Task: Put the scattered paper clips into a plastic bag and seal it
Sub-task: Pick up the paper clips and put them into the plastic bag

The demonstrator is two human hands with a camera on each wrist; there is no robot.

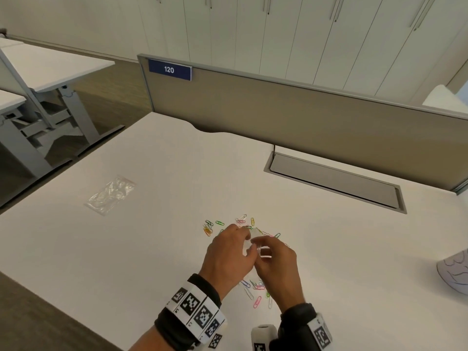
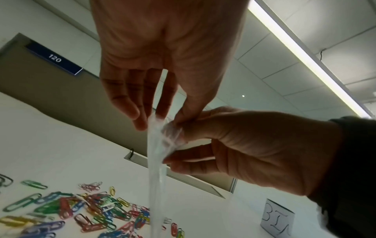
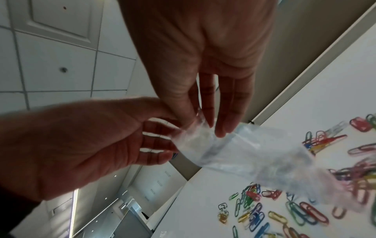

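Both hands meet above a white desk (image 1: 152, 249) and hold one small clear plastic bag (image 1: 255, 238). My left hand (image 1: 243, 236) pinches the bag's top edge between thumb and fingers (image 2: 140, 122). My right hand (image 1: 258, 247) pinches the same edge from the other side. In the left wrist view the bag (image 2: 156, 169) hangs down thin and flat. It looks empty in the right wrist view (image 3: 244, 153). Coloured paper clips (image 1: 210, 228) lie scattered on the desk under and around the hands, several in a dense heap (image 2: 91, 212) (image 3: 305, 211).
A flat pile of spare clear bags (image 1: 110, 195) lies at the desk's left. A grey cable hatch (image 1: 334, 183) sits ahead to the right, with a partition (image 1: 278, 110) behind it. A white container marked BIN (image 2: 277, 220) stands at the right.
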